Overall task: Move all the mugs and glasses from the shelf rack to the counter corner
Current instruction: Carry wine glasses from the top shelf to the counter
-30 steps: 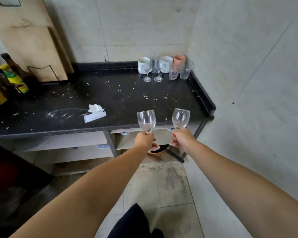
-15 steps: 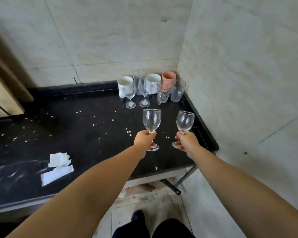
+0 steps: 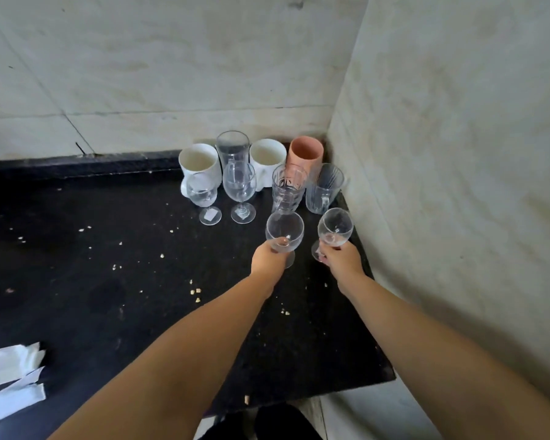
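Observation:
My left hand [image 3: 269, 260] grips the stem of a clear wine glass [image 3: 285, 231]. My right hand [image 3: 340, 260] grips a second wine glass [image 3: 335, 230] close to the right wall. Both glasses are upright, low over the black counter [image 3: 108, 265], just in front of a cluster in the corner: two white mugs [image 3: 199, 163] [image 3: 267, 158], a pink cup [image 3: 305, 152], a tall glass [image 3: 232, 147], two standing wine glasses [image 3: 203, 193] [image 3: 239, 185] and two ribbed tumblers [image 3: 288, 188] [image 3: 324, 188]. Whether the held glasses' bases touch the counter I cannot tell.
Tiled walls [image 3: 458, 154] close the corner at the back and right. Crumbs are scattered over the counter. Crumpled white paper [image 3: 13, 376] lies at the near left. The counter's front edge [image 3: 299, 398] ends above the floor near my feet.
I have stepped up to the counter, and both hands have carried their wine glasses forward and down toward the corner cluster. The shelves under the counter have left the view.

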Action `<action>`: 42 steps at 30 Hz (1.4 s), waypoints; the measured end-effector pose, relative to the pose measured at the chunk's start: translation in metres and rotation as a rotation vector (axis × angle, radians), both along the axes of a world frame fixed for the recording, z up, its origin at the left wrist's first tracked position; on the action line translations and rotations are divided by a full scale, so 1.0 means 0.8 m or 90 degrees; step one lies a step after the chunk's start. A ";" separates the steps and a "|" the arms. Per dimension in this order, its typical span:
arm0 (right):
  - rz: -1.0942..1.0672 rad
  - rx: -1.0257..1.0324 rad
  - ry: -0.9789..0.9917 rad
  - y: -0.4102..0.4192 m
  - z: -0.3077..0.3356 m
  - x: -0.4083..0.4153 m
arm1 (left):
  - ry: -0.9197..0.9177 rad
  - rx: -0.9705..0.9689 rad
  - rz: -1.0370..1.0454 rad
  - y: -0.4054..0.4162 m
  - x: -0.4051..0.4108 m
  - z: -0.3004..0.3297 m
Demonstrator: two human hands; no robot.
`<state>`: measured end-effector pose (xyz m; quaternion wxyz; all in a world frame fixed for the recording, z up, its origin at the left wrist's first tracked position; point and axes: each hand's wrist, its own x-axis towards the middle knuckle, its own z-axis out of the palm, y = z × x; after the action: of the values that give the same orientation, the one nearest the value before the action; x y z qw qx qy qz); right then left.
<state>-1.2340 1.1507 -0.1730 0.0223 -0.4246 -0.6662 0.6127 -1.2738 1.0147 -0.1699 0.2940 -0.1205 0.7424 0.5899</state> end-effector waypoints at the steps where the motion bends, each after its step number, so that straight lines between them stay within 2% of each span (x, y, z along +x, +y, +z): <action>1: -0.004 -0.003 0.000 0.004 -0.003 -0.008 | -0.011 0.007 0.014 0.009 -0.007 -0.003; 3: -0.012 -0.013 -0.006 0.010 -0.012 -0.024 | -0.038 0.023 0.045 0.024 -0.017 -0.006; 7: -0.016 -0.035 -0.010 0.018 -0.026 -0.038 | 0.019 -0.009 0.006 0.040 -0.024 -0.017; 18: -0.017 -0.066 -0.036 0.030 -0.040 -0.042 | 0.013 0.003 0.002 0.044 -0.028 -0.032; 23: -0.012 -0.051 -0.035 0.026 -0.033 -0.037 | 0.030 -0.054 0.003 0.026 -0.024 -0.026; 27: -0.045 -0.062 -0.119 0.011 -0.026 -0.029 | 0.040 -0.119 0.026 -0.008 -0.020 -0.016; 30: 0.059 -0.110 -0.214 -0.021 -0.015 -0.019 | 0.077 -0.166 0.023 -0.045 -0.009 -0.003; 32: 0.180 -0.038 -0.276 -0.049 -0.002 -0.013 | 0.115 -0.236 -0.019 -0.071 0.001 0.006; 35: 0.518 0.335 -0.261 -0.099 0.018 -0.007 | 0.199 -0.409 -0.108 -0.126 0.026 0.020; 37: 0.666 0.501 -0.224 -0.134 0.033 0.000 | 0.236 -0.509 -0.153 -0.166 0.046 0.029; 39: 0.768 0.634 -0.167 -0.180 0.045 0.008 | 0.258 -0.582 -0.167 -0.215 0.073 0.040; 42: 0.877 0.746 -0.102 -0.257 0.059 0.030 | 0.257 -0.643 -0.129 -0.296 0.125 0.054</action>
<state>-1.2096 0.9453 -0.1258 -0.1831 0.1059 -0.9771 0.0222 -1.1739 0.7781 -0.1264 0.1068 -0.0594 0.9825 0.1408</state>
